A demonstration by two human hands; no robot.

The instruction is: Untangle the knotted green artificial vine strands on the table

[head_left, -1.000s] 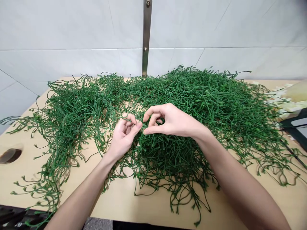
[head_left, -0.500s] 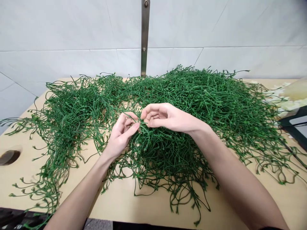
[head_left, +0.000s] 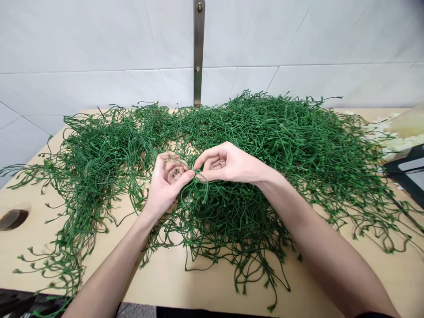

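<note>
Thin green plastic stems with small forked tips lie in a large tangled heap point(head_left: 281, 128) across the table. Above the heap's near middle, my left hand point(head_left: 168, 179) pinches a green stem point(head_left: 206, 187) between thumb and fingers, its other fingers curled. My right hand point(head_left: 228, 163) meets it there, thumb and forefinger closed on the same small spot of green stem. The fingertips of both hands nearly touch. Exactly how the stem pieces join between the fingertips is too small to make out.
The light wooden table point(head_left: 205, 287) runs back to a white tiled wall point(head_left: 99, 35) with a metal strip point(head_left: 198, 53) on it. A round hole point(head_left: 13, 219) is at the left. White flowers point(head_left: 402, 143) and a dark-framed object point(head_left: 409, 170) stand at the right edge.
My fingertips have drawn closer together at the stem. My left fingers have opened out a little behind the thumb, and the right thumb and forefinger have closed into a tighter pinch.
</note>
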